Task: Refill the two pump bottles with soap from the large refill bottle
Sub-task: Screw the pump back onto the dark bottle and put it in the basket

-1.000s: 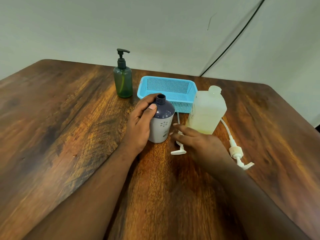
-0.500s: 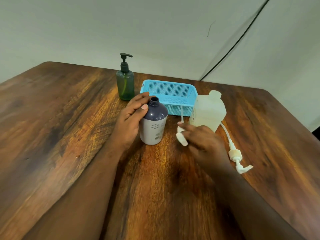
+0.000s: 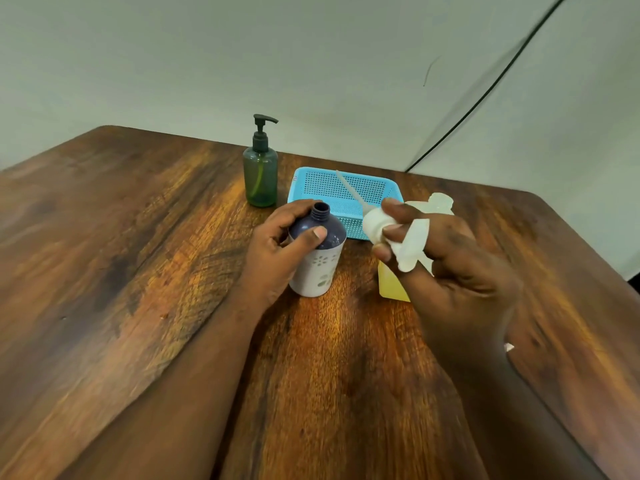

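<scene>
So the left hand (image 3: 280,251) grips the open purple bottle (image 3: 317,251) by its shoulder, upright on the desk (image 3: 138,271), while the right hand (image 3: 446,271) pinches the white pump (image 3: 388,230) with its tube pointing toward the blue basket (image 3: 346,199). The pump looks light, probably soapy-slick, so hold the collar. The refill bottle (image 3: 440,202) sits behind the right hand.

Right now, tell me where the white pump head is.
In the head view it is right of centre, held off the table in the right hand: the white pump head sits beside the purple bottle, its tube crossing the blue basket.
</scene>
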A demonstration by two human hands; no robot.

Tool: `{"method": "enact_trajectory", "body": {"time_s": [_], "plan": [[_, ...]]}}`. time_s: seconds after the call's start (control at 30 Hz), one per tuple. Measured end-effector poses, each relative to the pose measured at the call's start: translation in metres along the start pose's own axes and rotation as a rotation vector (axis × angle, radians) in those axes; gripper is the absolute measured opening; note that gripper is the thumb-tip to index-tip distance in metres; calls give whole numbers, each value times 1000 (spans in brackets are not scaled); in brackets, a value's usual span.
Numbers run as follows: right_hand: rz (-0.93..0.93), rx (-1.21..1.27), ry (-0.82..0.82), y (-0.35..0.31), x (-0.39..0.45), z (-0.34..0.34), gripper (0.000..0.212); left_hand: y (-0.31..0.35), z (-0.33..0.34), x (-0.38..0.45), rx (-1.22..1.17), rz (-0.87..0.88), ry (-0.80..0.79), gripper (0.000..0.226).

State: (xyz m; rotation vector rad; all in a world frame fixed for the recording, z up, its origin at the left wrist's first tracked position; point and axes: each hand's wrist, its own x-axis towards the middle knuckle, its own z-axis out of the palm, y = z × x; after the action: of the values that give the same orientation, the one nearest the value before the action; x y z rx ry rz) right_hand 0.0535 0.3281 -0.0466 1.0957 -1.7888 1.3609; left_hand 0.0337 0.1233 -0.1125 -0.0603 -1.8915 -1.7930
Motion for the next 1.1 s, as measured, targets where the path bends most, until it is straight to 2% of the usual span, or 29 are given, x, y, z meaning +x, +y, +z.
{"method": "enact_trajectory", "body": {"time_s": [0.63, 0.87, 0.97, 1.1], "plan": [[117, 134, 3, -7, 1, 2, 25, 5, 1, -2, -92, -71, -9, 38], [329, 168, 20, -11, 31, 13, 25, 4, 1, -1, -122, -49, -12, 38], [376, 91, -46, -5, 65, 25, 18, 4, 1, -1, -122, -39, -14, 37], [487, -22, -286, 18, 85, 52, 12, 2, 0, -1, -138, -64, -22, 40]]}}
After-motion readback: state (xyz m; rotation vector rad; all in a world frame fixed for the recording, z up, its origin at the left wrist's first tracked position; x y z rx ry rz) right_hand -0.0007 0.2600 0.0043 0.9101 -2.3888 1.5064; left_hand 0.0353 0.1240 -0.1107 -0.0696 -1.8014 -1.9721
